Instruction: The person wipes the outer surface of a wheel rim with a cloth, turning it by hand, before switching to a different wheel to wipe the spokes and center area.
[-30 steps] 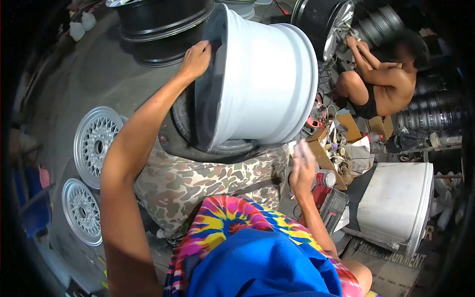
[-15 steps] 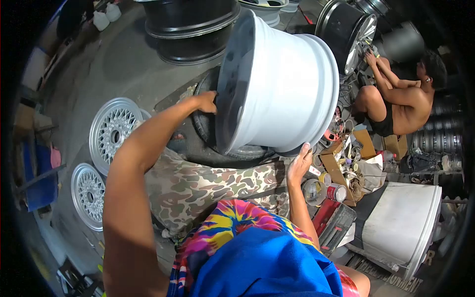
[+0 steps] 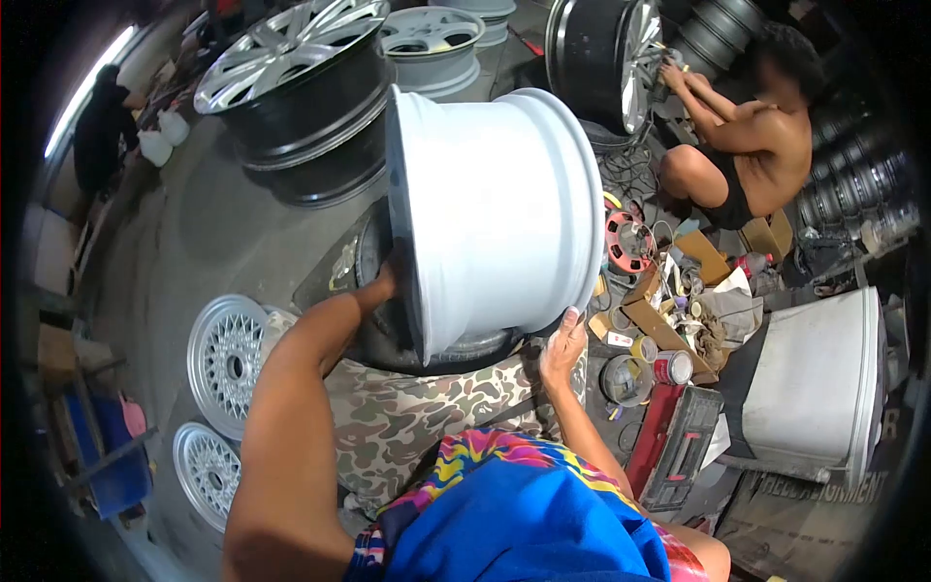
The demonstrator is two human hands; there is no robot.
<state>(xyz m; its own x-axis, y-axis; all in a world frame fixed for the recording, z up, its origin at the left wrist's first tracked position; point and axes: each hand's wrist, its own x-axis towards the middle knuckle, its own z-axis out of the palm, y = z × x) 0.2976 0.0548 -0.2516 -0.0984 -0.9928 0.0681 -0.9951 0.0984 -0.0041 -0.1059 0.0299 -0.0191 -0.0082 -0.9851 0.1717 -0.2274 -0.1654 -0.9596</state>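
A wide, pale grey wheel rim (image 3: 499, 218) stands tilted on its edge in front of me, over a black tyre (image 3: 475, 351) lying flat. My left hand (image 3: 390, 279) reaches into the rim's face side and holds it there; its fingers are hidden behind the lip. At the lower right edge, my right hand (image 3: 563, 349) grips the rim, thumb up along the outside and fingers underneath. A camouflage cloth (image 3: 417, 417) lies between the tyre and my body.
Silver mesh wheel faces (image 3: 231, 364) lie at left. Large wheels (image 3: 301, 107) stand at the back. A person (image 3: 747, 145) crouches at right by another wheel (image 3: 592, 63). Nearer are a cluttered cardboard box (image 3: 669, 335), a red and black toolbox (image 3: 674, 446) and a white bin (image 3: 815, 378).
The rim sits lower and further left in view, turned so its face shows less. My left hand has gone deeper behind the lip. The view has tilted up, showing more of the background.
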